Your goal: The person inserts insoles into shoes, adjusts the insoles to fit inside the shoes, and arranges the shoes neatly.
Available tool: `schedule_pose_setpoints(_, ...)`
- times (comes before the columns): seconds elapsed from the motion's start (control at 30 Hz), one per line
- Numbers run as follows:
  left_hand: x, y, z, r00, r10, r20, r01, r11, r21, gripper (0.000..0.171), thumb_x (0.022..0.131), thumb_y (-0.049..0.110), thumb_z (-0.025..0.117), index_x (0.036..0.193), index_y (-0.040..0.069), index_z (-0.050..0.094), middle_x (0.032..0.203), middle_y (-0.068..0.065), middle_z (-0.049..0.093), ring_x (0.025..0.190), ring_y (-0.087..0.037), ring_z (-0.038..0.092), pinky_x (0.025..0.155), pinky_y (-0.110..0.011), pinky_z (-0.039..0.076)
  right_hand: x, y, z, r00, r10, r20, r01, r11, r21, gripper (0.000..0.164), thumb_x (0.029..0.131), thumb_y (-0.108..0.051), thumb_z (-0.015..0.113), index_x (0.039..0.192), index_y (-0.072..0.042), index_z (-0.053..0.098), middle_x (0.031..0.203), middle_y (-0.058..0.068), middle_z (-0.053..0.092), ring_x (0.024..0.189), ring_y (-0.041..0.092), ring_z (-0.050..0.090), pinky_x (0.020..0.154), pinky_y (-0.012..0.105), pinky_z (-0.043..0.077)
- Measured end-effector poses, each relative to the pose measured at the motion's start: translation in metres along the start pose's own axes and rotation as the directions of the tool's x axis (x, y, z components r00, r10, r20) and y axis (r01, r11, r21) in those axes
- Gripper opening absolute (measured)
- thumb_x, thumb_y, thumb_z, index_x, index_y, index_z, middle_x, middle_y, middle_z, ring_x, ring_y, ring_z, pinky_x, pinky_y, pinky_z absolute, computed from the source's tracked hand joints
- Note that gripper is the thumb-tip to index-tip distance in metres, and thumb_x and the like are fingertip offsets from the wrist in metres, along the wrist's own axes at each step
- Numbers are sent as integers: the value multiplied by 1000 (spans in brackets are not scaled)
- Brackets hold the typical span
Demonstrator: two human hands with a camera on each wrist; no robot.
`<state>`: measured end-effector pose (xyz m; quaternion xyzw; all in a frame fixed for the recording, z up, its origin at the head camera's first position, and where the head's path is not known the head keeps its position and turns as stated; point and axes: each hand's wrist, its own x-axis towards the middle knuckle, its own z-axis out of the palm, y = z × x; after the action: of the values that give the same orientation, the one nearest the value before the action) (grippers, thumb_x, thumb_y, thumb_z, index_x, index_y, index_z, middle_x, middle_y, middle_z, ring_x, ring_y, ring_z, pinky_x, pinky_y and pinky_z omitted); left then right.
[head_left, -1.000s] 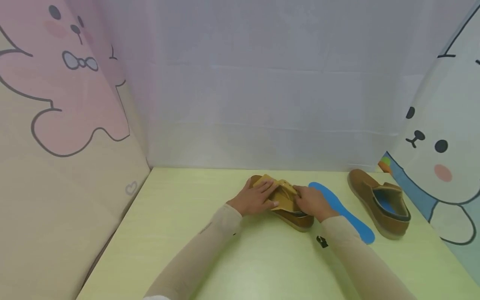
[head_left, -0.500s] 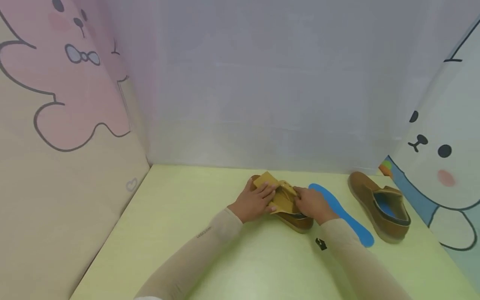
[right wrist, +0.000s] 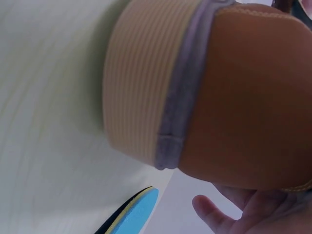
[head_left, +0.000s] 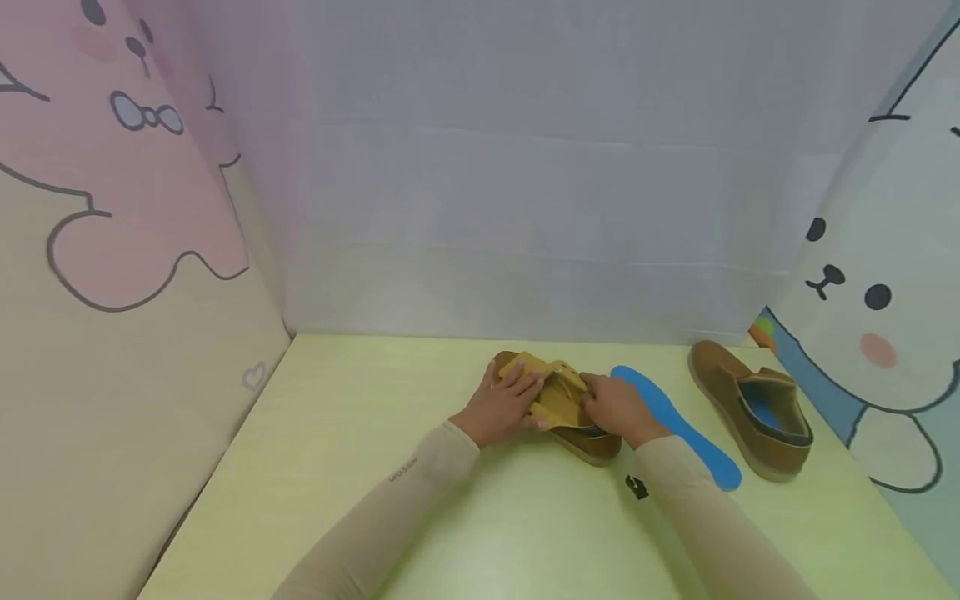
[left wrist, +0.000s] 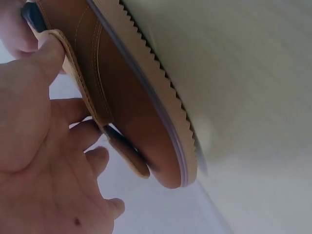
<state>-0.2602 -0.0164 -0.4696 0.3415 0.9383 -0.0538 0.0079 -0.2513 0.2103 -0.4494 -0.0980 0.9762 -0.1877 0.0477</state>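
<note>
A brown shoe (head_left: 592, 450) with a tan lining rests on the table in the middle of the head view, its opening spread wide. My left hand (head_left: 498, 408) holds its near edge; in the left wrist view the thumb (left wrist: 52, 51) hooks over the upper's rim (left wrist: 80, 80), and the other fingers lie around the folded-forward tongue (left wrist: 129, 156). On the far side of the opening, my right hand (head_left: 618, 408) grips the edge, its fingertips partly hidden inside. The right wrist view is filled by the shoe's heel (right wrist: 243, 97). What lies deep inside the shoe is hidden.
A blue insole (head_left: 671, 421) lies on the table just right of the shoe, partly behind my right forearm. Farther right stands a matching brown shoe (head_left: 720, 375) with blue showing inside. A pale curtain (head_left: 487, 250) borders the table's back edge.
The tan tongue flap under my left fingers rises slightly, then lies lower again. Both hands stay on the shoe, and the view shifts a little with the head.
</note>
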Motion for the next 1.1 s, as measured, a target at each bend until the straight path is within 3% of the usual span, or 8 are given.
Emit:
schedule_pose_setpoints(0.33,8,8,14,999,-37,-25,37,999,19,85,97,70,32,163,16,25,167,1,21,154,-15,15,121,-58,14,-6,3,2,1000,16,16,-17,999,39,48,104,-14,48,147,6,48,69,7,50,49,15,38,48,30,37)
schedule_pose_setpoints(0.67,11,7,4,997,-72,4,72,997,-29,84,97,71,38,162,19,27,166,3,23,153,-14,16,122,-57,13,-2,7,1,1000,1,0,-1,998,57,50,102,-15,50,146,7,48,68,8,50,51,15,38,50,31,36)
schedule_pose_setpoints(0.97,7,3,7,996,-84,-21,81,990,-113,86,95,73,38,164,25,19,167,4,19,154,-19,15,121,-58,15,-2,11,-2,1000,4,-3,-4,996,85,53,102,-17,51,148,7,45,66,7,48,51,14,35,51,31,36)
schedule_pose_setpoints(1.07,5,3,6,997,-79,-17,76,989,-124,85,96,73,38,164,25,20,167,3,20,154,-20,17,121,-59,16,-5,12,-5,1000,2,0,-2,991,136,56,101,-17,51,151,6,41,75,13,57,53,18,39,52,32,38)
schedule_pose_setpoints(1.1,4,3,5,997,-79,-15,77,989,-124,85,96,73,38,164,25,20,167,4,20,154,-20,18,120,-60,15,-6,13,-6,1000,-2,-2,3,988,153,57,102,-18,50,153,5,39,78,16,59,58,21,49,54,33,40)
